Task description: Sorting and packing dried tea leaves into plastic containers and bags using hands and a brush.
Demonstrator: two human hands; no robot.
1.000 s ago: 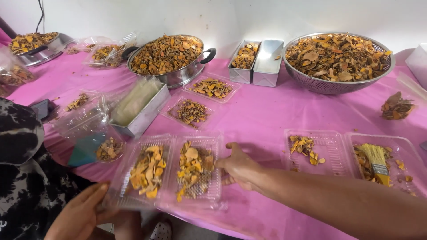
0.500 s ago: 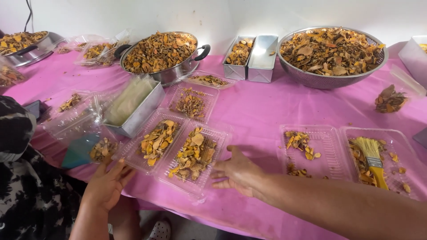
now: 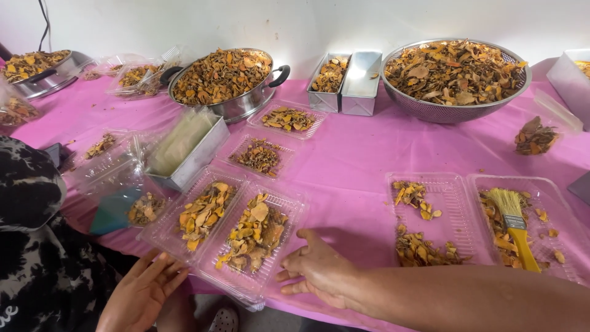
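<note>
A clear hinged plastic tray [image 3: 230, 230], laid open with both halves full of dried orange-yellow chips, sits at the near edge of the counter [image 3: 350, 166], which is covered in pink cloth. The right hand [image 3: 319, 273] rests flat on the cloth just beside the tray's right corner, fingers spread and holding nothing. The left hand [image 3: 144, 292] hangs at the near edge below the tray's left half, palm open and empty, its fingertips close to the rim; whether they touch cannot be told.

To the left lie crumpled clear bags [image 3: 114, 169] and a metal loaf tin [image 3: 187, 154] stuffed with more plastic. Behind the tray stand two smaller trays of chips [image 3: 261, 154], then a handled steel pot [image 3: 224, 80] heaped with the same chips. Two narrow tins [image 3: 347, 80] and a big mesh colander [image 3: 455, 77] line the wall. To the right, another open tray [image 3: 430, 221] holds scattered chips, and its neighbour carries a yellow-handled brush [image 3: 516, 224]. A person in dark patterned clothing [image 3: 31, 246] crowds the left corner.
</note>
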